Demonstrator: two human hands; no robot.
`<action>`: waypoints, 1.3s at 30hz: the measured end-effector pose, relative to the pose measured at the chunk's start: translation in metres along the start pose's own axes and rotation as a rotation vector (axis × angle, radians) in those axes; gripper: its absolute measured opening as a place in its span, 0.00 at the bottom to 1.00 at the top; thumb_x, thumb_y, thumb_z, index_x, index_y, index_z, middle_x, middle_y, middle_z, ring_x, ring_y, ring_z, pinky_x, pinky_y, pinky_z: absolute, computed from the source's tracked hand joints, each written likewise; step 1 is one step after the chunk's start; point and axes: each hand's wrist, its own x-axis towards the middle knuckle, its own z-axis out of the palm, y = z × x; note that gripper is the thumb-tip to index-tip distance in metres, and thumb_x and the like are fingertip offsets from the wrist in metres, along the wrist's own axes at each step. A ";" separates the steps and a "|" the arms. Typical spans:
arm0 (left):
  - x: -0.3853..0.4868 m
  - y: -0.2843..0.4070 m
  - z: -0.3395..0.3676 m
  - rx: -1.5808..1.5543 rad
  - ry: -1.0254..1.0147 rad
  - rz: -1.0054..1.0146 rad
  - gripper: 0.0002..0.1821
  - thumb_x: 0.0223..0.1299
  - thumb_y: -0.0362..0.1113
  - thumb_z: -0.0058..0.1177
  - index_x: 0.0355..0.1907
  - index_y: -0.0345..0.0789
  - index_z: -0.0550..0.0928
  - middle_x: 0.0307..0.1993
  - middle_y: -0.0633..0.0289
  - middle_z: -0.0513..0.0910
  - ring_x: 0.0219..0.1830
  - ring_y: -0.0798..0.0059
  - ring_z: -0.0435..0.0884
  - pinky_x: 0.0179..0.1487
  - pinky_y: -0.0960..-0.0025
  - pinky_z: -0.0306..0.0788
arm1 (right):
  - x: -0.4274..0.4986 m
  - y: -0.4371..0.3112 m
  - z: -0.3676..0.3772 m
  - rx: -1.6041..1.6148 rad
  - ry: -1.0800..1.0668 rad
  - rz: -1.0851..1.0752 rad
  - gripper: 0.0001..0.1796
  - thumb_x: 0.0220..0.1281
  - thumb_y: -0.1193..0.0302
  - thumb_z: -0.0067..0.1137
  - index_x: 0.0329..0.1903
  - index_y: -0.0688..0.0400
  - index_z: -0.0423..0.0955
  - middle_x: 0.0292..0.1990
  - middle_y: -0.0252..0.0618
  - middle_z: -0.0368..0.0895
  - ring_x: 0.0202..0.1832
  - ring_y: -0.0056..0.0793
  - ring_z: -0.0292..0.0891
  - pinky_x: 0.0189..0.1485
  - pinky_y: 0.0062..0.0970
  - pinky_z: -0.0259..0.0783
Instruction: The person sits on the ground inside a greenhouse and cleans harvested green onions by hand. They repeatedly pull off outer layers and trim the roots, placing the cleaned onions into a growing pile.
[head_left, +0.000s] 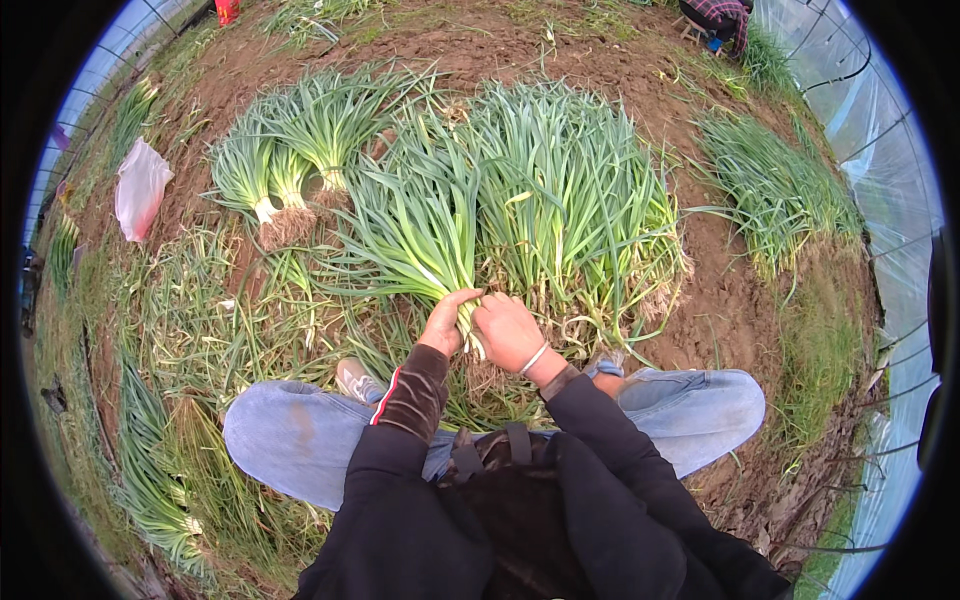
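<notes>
My left hand (444, 322) is wrapped around the pale lower stems of a bunch of long-leaved allium greens (427, 251), its thumb across the front. The leaves fan out away from me. From the right, my right hand (510, 330), with a white band at the wrist, closes on the same stems, its curled fingers against the left thumb. Fine brown roots (484, 375) hang below both hands; my fingers hide part of the stems. Just beyond my right hand spreads a large heap of the same greens (570, 195).
Bundled greens with roots (289, 221) lie at the far left, near a white and pink plastic bag (142, 191). Loose leaves (217, 300) litter the soil. More greens (780, 187) lie right, beside plastic sheeting (892, 187). A person (720, 19) crouches at the far right.
</notes>
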 end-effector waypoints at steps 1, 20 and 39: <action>-0.002 0.002 0.003 0.016 0.034 -0.008 0.07 0.56 0.32 0.56 0.37 0.33 0.79 0.30 0.59 0.82 0.31 0.68 0.82 0.39 0.68 0.78 | -0.009 0.001 -0.009 -0.042 -0.046 0.056 0.06 0.49 0.71 0.58 0.29 0.59 0.74 0.33 0.41 0.73 0.40 0.41 0.71 0.40 0.38 0.65; 0.013 -0.010 0.012 -0.058 -0.044 0.052 0.12 0.60 0.41 0.60 0.42 0.40 0.78 0.33 0.65 0.81 0.33 0.74 0.80 0.39 0.68 0.77 | -0.003 -0.015 0.015 -0.066 -0.041 0.447 0.21 0.44 0.64 0.64 0.41 0.60 0.70 0.37 0.44 0.76 0.38 0.43 0.78 0.37 0.38 0.75; 0.021 -0.014 0.017 -0.134 0.018 0.060 0.10 0.58 0.32 0.57 0.41 0.33 0.76 0.34 0.57 0.80 0.35 0.66 0.81 0.42 0.63 0.77 | -0.011 -0.001 0.004 -0.051 0.225 0.158 0.05 0.48 0.70 0.59 0.24 0.57 0.75 0.29 0.38 0.71 0.37 0.40 0.68 0.39 0.39 0.63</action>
